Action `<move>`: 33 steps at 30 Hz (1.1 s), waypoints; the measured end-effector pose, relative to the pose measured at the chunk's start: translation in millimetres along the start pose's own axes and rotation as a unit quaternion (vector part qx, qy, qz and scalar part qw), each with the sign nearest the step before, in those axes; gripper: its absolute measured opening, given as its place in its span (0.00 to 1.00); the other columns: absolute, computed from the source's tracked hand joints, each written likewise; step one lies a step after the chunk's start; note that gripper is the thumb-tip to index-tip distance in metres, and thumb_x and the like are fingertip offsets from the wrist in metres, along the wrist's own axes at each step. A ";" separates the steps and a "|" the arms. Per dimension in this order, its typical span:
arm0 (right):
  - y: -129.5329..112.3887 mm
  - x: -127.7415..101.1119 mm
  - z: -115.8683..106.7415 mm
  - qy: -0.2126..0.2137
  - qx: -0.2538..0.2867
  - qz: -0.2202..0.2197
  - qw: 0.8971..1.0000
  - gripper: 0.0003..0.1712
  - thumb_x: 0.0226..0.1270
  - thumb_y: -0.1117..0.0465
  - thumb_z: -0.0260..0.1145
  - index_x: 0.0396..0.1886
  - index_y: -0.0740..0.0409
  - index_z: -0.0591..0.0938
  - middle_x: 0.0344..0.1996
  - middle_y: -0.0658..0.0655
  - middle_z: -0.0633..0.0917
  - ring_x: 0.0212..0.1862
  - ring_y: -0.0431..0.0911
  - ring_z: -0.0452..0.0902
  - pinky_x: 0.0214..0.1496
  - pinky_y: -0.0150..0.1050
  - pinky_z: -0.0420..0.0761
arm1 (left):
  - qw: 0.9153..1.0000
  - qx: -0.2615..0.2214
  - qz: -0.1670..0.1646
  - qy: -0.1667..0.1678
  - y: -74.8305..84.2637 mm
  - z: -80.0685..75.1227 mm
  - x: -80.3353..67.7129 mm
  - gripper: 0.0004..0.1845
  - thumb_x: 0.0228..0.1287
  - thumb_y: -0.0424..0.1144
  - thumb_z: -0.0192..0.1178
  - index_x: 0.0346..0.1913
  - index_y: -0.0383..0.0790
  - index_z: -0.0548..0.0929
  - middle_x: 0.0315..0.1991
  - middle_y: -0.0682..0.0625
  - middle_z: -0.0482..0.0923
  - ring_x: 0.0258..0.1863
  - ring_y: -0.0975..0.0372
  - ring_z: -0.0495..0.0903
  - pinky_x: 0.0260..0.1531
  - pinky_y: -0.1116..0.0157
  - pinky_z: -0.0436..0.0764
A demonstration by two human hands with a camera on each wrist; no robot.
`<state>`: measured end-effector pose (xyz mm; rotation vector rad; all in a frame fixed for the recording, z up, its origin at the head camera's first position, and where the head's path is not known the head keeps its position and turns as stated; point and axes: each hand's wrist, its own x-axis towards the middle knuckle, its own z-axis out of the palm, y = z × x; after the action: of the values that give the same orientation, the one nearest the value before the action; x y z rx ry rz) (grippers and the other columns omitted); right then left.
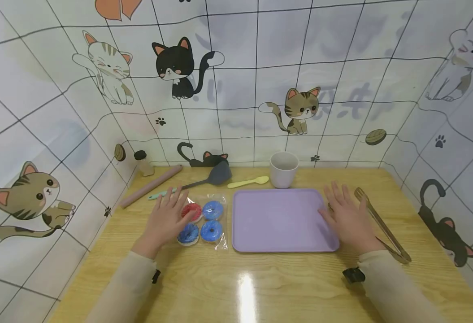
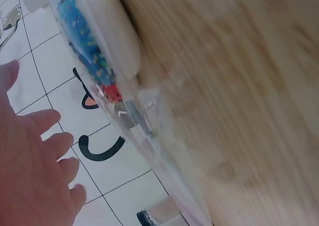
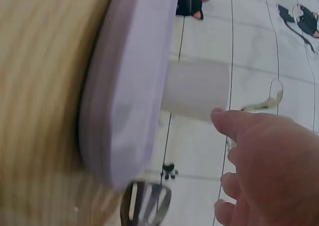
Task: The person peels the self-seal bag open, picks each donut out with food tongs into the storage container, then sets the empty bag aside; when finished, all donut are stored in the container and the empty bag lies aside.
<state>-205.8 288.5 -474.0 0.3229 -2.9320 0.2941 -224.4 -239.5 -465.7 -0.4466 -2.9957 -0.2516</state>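
Observation:
My left hand (image 1: 164, 220) is held with fingers spread beside a clear plastic bag (image 1: 222, 244) of toy donuts, overlapping its left edge in the head view. Inside are a red donut (image 1: 192, 211) and several blue ones, such as the front right blue donut (image 1: 211, 230). In the left wrist view, sprinkles cover a blue donut (image 2: 84, 36). My right hand (image 1: 350, 220), fingers also spread, is between a purple tray (image 1: 280, 220) and metal tongs (image 1: 384, 228), overlapping the tray's right edge. Neither hand holds anything.
Behind the tray stands a pale cup (image 1: 284, 169), with a yellow spoon (image 1: 250, 182) to its left. Farther left lie a spatula (image 1: 219, 174) with a green handle and a rolling pin (image 1: 151, 186). A black-lidded jar (image 1: 144, 164) stands by the cat-patterned wall covering (image 1: 236, 89).

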 end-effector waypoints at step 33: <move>-188.2 12.1 56.1 0.000 0.128 -0.244 0.961 0.18 0.71 0.52 0.70 0.57 0.52 0.87 0.58 0.51 0.86 0.62 0.48 0.82 0.65 0.46 0.81 | 0.986 -0.137 0.042 -0.085 -81.0 -17.2 -16.8 0.18 0.65 0.28 0.68 0.58 0.33 0.85 0.54 0.38 0.84 0.54 0.42 0.81 0.55 0.42 0.80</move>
<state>-182.5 94.0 -492.7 1.0568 -2.6905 0.5926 -231.2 -323.7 -462.9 -0.6498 -3.1066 -0.6549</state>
